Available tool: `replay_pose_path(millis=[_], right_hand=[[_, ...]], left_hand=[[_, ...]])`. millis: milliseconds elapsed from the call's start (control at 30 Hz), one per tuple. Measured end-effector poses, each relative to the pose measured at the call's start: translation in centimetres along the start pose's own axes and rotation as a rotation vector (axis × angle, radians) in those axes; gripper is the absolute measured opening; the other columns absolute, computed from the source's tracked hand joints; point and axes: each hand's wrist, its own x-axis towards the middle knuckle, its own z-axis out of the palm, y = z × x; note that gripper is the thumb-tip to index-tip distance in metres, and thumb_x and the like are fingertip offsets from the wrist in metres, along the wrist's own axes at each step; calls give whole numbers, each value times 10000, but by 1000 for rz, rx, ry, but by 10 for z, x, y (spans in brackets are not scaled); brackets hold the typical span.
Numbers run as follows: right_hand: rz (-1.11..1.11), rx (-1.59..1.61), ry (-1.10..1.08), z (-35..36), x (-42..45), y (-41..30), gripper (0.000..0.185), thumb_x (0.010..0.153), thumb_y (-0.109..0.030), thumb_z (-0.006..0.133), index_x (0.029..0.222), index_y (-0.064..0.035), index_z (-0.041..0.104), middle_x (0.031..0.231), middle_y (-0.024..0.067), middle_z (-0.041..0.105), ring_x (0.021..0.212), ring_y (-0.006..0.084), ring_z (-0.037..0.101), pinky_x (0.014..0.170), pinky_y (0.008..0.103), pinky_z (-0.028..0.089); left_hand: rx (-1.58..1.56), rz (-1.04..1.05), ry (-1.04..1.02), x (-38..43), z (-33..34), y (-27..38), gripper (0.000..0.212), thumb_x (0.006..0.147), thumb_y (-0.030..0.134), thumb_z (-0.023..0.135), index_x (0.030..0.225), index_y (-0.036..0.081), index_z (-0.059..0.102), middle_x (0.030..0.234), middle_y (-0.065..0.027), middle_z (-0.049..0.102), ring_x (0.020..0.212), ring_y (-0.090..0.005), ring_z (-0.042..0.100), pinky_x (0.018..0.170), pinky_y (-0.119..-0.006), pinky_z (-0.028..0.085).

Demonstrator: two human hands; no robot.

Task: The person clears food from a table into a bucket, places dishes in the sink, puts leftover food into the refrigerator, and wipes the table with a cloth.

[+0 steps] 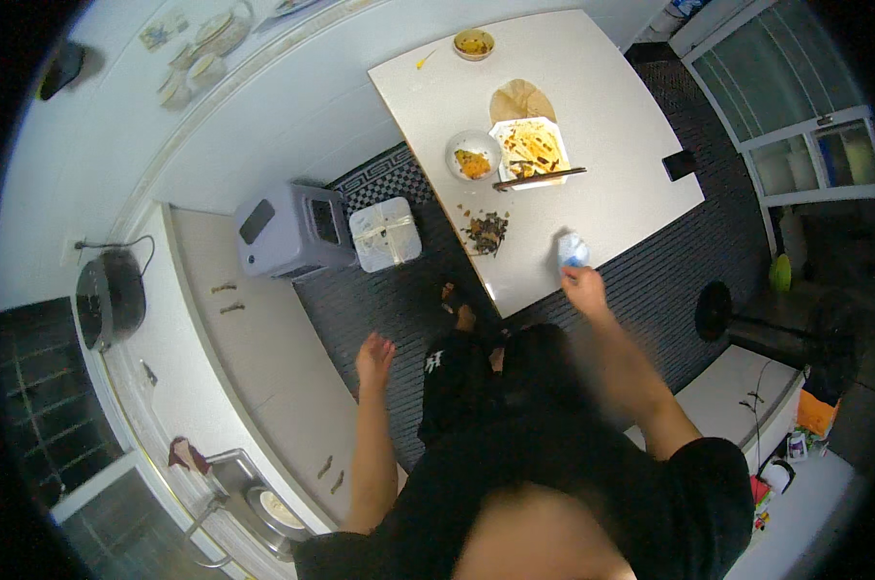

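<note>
My right hand (584, 288) is at the near edge of the white table (611, 210), with its fingers closed on a small white-and-blue packet (573, 249). Its exact kind is too blurred to tell. Left of the packet, a heap of dark food scraps (486, 233) lies directly on the tabletop. Farther back are a sauce-smeared white square plate (562, 142) with chopsticks (540, 178) across its near side, and a clear bowl (452, 161) holding orange-yellow food. My left hand (374, 359) hangs over the floor left of my legs, apparently holding nothing, fingers loosely bent.
A brown paper-like disc (520, 100), a small bowl of yellowish food (473, 43) and a dark phone-like object (679, 166) are also on the table. A grey bin-like appliance (292, 228) and a white tied box (385, 233) stand leftward. A counter with a sink (238, 471) runs along the left.
</note>
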Motion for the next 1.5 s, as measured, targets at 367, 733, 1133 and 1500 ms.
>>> replay_pose_path(millis=[367, 733, 1133, 1500], right_hand=[[-313, -324, 208, -116, 251, 45, 224, 766, -190, 535, 887, -25, 626, 785, 194, 586, 753, 316, 560, 694, 389, 446], [-404, -214, -90, -49, 399, 99, 246, 736, -192, 522, 940, -62, 568, 975, 129, 547, 940, 288, 503, 854, 380, 382], [-617, -216, -254, -3, 287, 95, 203, 669, -127, 553, 856, -48, 553, 886, 91, 509, 859, 239, 496, 738, 342, 447], [-548, -104, -335, -17, 293, 97, 195, 681, -140, 568, 851, -48, 539, 832, 105, 536, 856, 275, 518, 740, 373, 440]], left_hand=[[300, -89, -191, 131, 286, -11, 383, 853, 138, 455, 1197, -3, 363, 992, -123, 515, 847, -227, 552, 784, -336, 482], [89, 14, -72, 148, 385, -25, 383, 804, 45, 428, 1164, -48, 336, 1045, -193, 417, 951, -318, 484, 828, -388, 484], [200, 116, 41, 183, 418, -3, 245, 782, -3, 417, 1004, -105, 407, 946, -181, 463, 821, -309, 537, 698, -355, 547], [-132, 155, 17, 257, 465, 40, 187, 825, 11, 419, 976, -99, 432, 945, -194, 486, 823, -271, 547, 685, -323, 552]])
